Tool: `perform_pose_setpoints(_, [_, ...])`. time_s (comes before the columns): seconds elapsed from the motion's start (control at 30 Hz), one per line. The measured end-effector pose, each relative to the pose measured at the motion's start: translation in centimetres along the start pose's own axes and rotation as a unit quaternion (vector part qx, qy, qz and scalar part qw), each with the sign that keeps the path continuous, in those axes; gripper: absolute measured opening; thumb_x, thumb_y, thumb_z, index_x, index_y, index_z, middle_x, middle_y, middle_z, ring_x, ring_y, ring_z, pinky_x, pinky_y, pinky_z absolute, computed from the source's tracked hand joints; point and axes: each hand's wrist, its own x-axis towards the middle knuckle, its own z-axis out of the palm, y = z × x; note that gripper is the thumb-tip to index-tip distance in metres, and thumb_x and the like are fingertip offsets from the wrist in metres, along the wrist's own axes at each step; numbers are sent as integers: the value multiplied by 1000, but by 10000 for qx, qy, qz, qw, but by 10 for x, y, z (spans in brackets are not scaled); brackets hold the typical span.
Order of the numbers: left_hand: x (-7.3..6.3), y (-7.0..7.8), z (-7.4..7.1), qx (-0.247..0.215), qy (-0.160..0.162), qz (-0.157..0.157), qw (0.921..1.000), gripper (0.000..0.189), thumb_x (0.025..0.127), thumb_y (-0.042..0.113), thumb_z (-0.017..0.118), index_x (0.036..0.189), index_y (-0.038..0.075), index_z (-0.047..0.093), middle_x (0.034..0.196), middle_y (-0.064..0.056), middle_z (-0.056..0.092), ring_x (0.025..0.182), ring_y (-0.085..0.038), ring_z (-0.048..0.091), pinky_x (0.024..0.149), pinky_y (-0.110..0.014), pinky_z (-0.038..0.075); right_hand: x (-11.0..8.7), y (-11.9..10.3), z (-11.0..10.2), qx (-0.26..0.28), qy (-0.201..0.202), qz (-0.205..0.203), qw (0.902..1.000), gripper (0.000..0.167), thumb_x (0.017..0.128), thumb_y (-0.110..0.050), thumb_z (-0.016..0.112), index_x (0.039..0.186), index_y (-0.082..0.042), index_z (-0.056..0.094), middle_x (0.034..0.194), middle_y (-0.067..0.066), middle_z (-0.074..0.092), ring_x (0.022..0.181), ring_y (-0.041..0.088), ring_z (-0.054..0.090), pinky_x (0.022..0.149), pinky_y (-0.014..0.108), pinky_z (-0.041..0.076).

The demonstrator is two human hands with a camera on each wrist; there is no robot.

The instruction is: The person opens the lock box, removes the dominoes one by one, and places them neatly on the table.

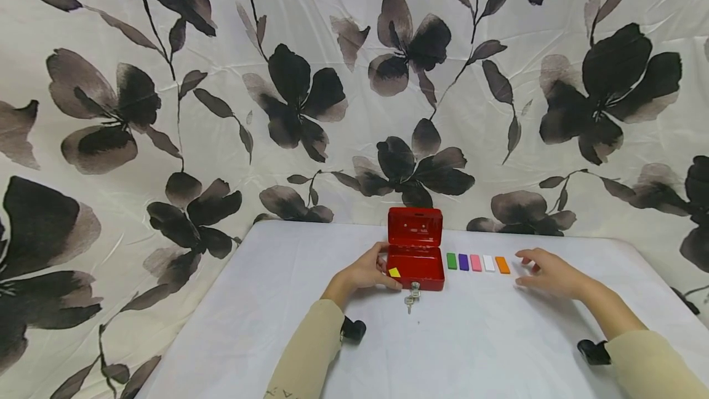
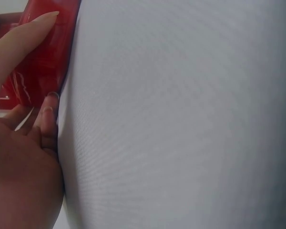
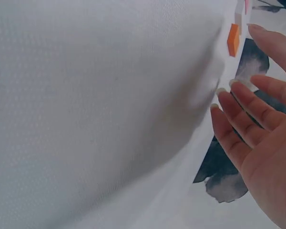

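Observation:
A small red cash box (image 1: 416, 266) stands on the table with its lid (image 1: 415, 227) raised. My left hand (image 1: 365, 271) grips its left side, the thumb along the front wall and the fingers at the side. In the left wrist view, the thumb lies on the red wall (image 2: 47, 57). A yellow block (image 1: 394, 273) shows in the box's front left corner. Keys (image 1: 410, 302) hang from the lock at the front. My right hand (image 1: 554, 273) is held with fingers apart just right of an orange block (image 1: 502, 265), holding nothing.
Right of the box, a row of small flat blocks runs from green (image 1: 452, 261) through purple (image 1: 463, 262), pink (image 1: 476, 263) and white (image 1: 488, 263) to orange. A white cloth covers the table (image 1: 471, 343). Behind it hangs a flower-printed curtain (image 1: 354, 109).

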Motion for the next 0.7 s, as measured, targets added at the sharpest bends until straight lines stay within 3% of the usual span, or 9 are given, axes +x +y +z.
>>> perform_pose_setpoints(0.23, [-1, 1, 0, -64, -6, 22, 10000, 97, 70, 21, 95, 150, 22, 40, 111, -7, 58, 103, -25, 54, 92, -39, 52, -6, -7, 1, 50, 261, -499, 9984, 65, 90, -29, 79, 135, 10, 54, 117, 19, 63, 100, 31, 62, 86, 51, 52])
perform_pose_setpoints(0.7, [-1, 1, 0, -58, -13, 10, 10000, 98, 70, 22, 96, 151, 22, 40, 110, -7, 58, 102, -25, 53, 92, -39, 52, 3, -56, 5, 201, 565, -1244, 9904, 49, 91, -26, 79, 129, 1, 63, 115, 13, 65, 99, 29, 61, 84, 45, 55])
